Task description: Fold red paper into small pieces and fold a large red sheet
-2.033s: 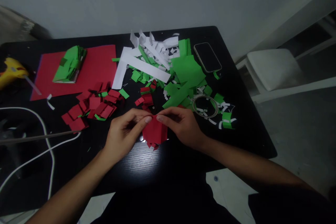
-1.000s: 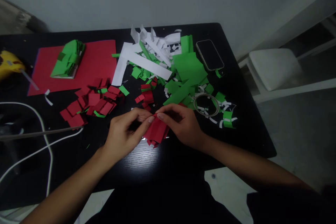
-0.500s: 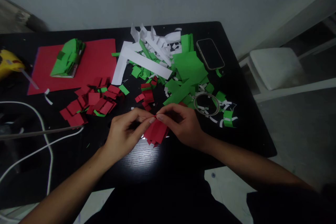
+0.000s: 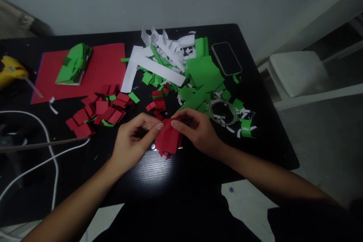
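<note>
Creased red paper piece [image 4: 169,138] at the near middle of the black wood-grained table [image 4: 266,140], between the hands; cannot tell whether its lower edge touches the surface. Left hand [image 4: 134,140] pinches the upper left corner, thumb in front; right hand [image 4: 200,134] pinches the upper right likewise. A bright patch of light lies on the grain just below.

Just beyond: small red paper scraps [image 4: 159,104]. To the left, a loose heap of red paper rectangles [image 4: 102,109] flecked with green. Farther back, long white paper strips [image 4: 161,70] over clippings, green paper sheets [image 4: 204,73] beside them, then a dark-screened phone [image 4: 227,58]. A thin round ring [image 4: 210,112] lies among scraps on the right.

Far left: folded green paper bundle [image 4: 75,64] on a flat red sheet [image 4: 104,72], yellow glue gun [image 4: 13,71], white cable [image 4: 56,174].

Room dim: pale grey wall [image 4: 113,3] behind, white seat [image 4: 297,72] to the right.
</note>
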The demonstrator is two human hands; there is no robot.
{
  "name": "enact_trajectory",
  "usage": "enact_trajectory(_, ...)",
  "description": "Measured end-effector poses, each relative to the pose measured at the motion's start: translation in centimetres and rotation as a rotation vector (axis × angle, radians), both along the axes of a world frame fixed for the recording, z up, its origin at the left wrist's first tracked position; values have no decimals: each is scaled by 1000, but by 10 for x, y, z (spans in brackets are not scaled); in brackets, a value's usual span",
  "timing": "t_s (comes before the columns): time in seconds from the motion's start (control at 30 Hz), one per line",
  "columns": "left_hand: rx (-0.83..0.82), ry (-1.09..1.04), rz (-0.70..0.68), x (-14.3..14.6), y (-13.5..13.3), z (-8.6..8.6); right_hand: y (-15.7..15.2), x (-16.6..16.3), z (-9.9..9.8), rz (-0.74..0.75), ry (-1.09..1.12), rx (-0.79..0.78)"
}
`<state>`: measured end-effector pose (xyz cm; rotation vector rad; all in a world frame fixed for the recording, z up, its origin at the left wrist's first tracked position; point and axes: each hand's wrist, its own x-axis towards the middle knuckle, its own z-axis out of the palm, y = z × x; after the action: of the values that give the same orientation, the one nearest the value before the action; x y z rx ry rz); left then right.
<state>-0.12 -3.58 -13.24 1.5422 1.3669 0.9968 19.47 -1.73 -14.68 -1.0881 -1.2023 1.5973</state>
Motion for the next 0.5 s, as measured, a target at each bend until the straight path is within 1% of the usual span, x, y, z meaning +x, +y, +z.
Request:
enact_trajectory(0.1,-29,-3,16,0,2,2,0,0,-1,-29,-29,-5)
enact_trajectory(0.23,-51,-18,-7,2,3,3,-2,-2,-1,-44,-54,24)
enact_trajectory(0.37,-36,-11,-11,2,2,0,-4,-3,-1,-32,-74,52)
enact_trajectory(0.5,-25,15,-3,-1,1,-3,-5,-4,-1,-31,-73,46)
